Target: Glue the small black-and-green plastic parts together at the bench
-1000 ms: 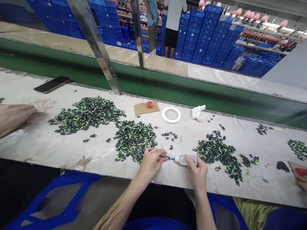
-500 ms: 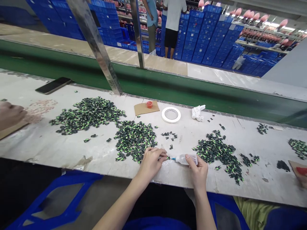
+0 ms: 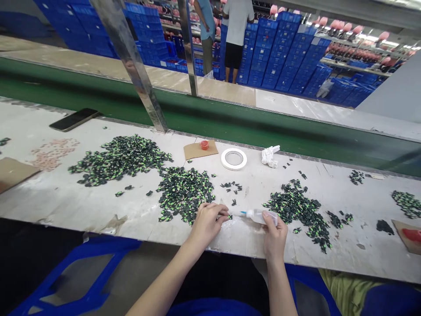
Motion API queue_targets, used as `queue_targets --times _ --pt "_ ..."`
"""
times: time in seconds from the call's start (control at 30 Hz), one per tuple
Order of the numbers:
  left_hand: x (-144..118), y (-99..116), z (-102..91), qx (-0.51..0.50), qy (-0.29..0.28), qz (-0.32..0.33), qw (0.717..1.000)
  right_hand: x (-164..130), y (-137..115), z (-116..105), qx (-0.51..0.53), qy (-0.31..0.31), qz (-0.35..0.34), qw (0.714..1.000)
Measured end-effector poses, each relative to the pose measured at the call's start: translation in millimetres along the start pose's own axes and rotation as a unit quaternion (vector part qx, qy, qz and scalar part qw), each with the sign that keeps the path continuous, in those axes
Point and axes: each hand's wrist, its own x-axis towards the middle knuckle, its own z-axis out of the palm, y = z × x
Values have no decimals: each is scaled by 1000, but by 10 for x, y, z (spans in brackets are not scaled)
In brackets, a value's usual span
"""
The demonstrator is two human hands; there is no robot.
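- Glue bottle [image 3: 259,215], small, clear soft plastic with a blue nozzle, lies pinched in the right hand [image 3: 274,237], tip pointing to 9 o'clock.
- Left hand [image 3: 208,222] pinches a tiny dark piece [image 3: 229,216] on the scuffed white table [image 3: 66,197].
- Green-black pieces pile [image 3: 184,188] sits at the left hand's 11 o'clock.

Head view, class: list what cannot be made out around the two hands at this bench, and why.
- Small piece under the left hand: covered by its fingers; too small to identify.
- Squeeze bottle in the right hand: its rear is wrapped by the hand; contents unreadable.
- Green-and-black pieces: too small to tell their shape.
- Cardboard at the right: cut off by the frame edge.
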Motion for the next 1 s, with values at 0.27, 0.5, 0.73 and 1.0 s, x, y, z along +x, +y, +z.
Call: queue_targets --times 0.27,0.5,0.73,1.0 --pt "112 93 -162 27 -44 19 999 116 -42 114 4 25 -49 999" --pt "229 176 5 114 21 33 993 284 -73 303 -165 12 -50 985" --pt "213 155 55 77 22 50 996 263 46 311 -228 29 -131 964" --pt "29 174 33 -39 5 33 999 -202 -1 288 -150 -94 -148 973"
